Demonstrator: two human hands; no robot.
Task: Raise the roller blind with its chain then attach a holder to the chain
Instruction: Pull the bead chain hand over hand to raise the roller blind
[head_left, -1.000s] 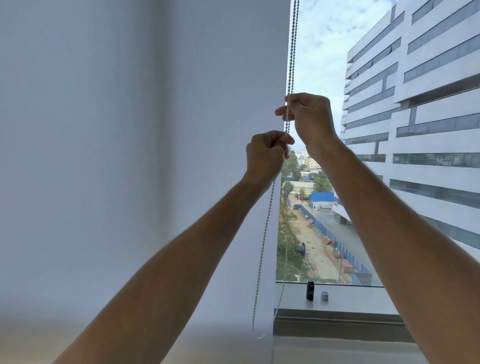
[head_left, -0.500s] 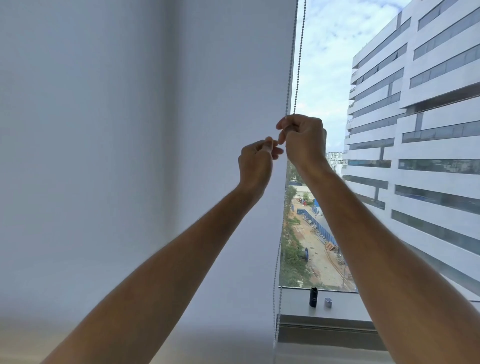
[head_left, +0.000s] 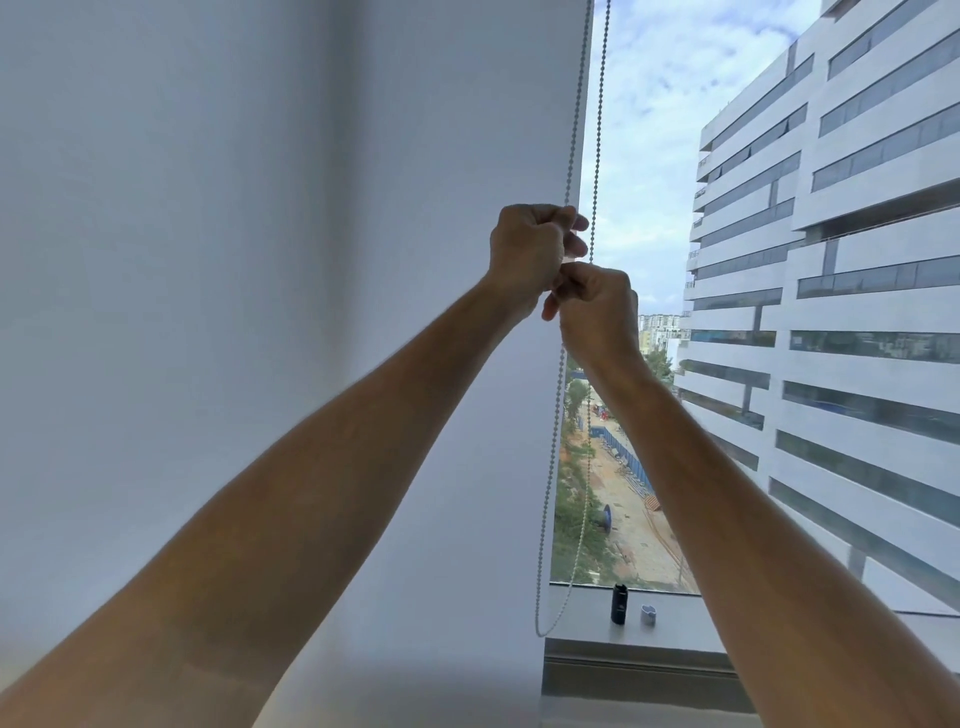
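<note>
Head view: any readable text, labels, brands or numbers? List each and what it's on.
None readable.
Black cylinder on the sill: no legible marking.
Small white piece beside it: too small to tell.
Building outside: no signs visible.
Blind, chain: plain.

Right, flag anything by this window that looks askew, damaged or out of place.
Nothing stands out. The white beaded chain hangs in an unbroken loop, gripped by the left hand and right hand. The small black cylinder and small pale grey piece stand upright on the grey windowsill.
</note>
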